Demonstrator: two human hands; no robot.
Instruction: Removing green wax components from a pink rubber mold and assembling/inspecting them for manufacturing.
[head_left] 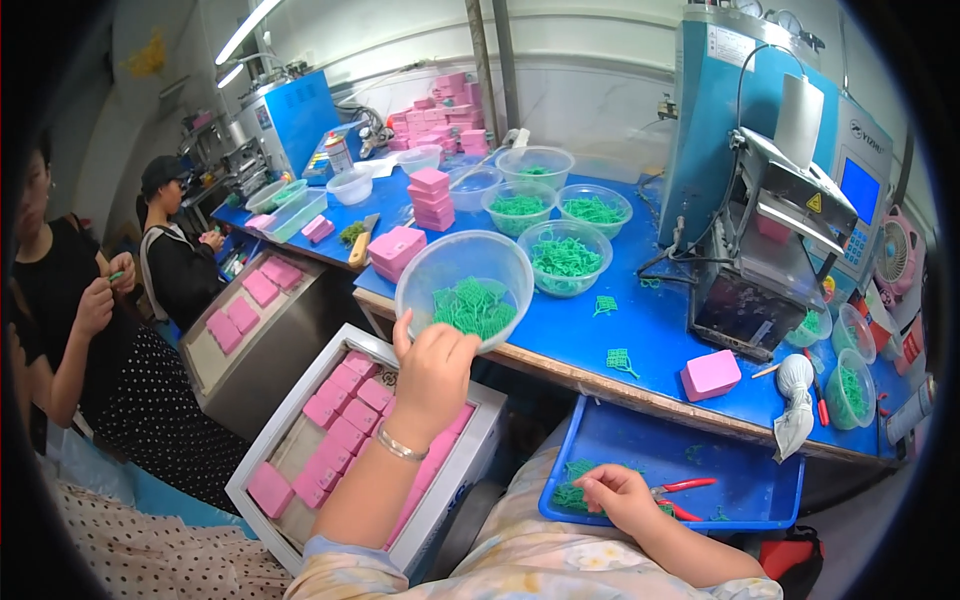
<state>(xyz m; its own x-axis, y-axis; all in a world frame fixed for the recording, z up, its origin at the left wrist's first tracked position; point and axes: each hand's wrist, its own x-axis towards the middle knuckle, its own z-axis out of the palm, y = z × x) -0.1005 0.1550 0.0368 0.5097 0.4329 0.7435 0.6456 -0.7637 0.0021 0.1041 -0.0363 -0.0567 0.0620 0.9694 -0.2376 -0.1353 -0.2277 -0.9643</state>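
Observation:
My left hand grips the near rim of a clear plastic bowl, tilted up off the blue bench. Inside it lies a heap of thin green molded pieces. My right hand is low over a blue tray, its thumb and fingers closed together; what they hold, if anything, I cannot make out. Beside its fingers are loose green pieces and red-handled cutting pliers. On the bench ahead sit two single green lattice pieces, one of them fan-shaped, and a pink block.
More bowls of green pieces stand behind. Pink blocks are stacked on the bench, and others fill a white-framed box at left. A blue-cased machine occupies the right. Two people work at far left.

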